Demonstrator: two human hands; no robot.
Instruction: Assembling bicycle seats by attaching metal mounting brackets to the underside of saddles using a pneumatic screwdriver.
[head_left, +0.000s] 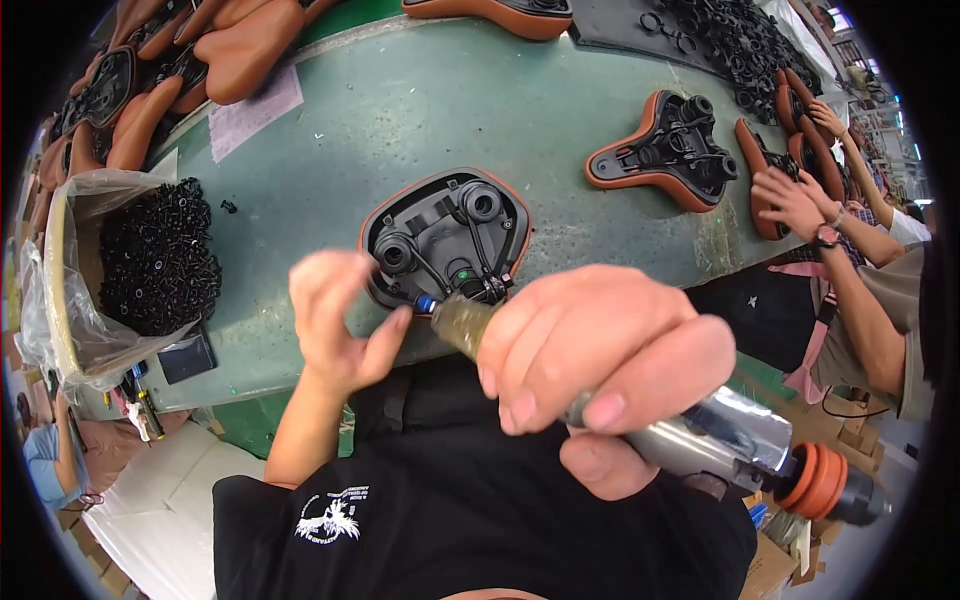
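My right hand (620, 360) is wrapped round a pneumatic screwdriver (700, 440) with a silver body and an orange-ringed end. Its blue-collared tip (427, 303) points up and left, at the near edge of a bicycle saddle (430, 225) in front of me; whether it touches is unclear. The saddle lies upside down, showing a black underside with two round spring-like mounts and a brown rim. By the saddle's left edge is my left hand (335, 320), open, thumb and fingers apart, slightly blurred. Any contact with the rim cannot be made out.
A plastic-lined box of black screws (160, 260) stands at the left. Another upturned saddle (660, 155) lies to the right on the green table (400, 100). Brown saddles (250, 50) are piled at the far left, black rings (715, 50) at the far right. A co-worker's hands (795, 205) handle saddles at right.
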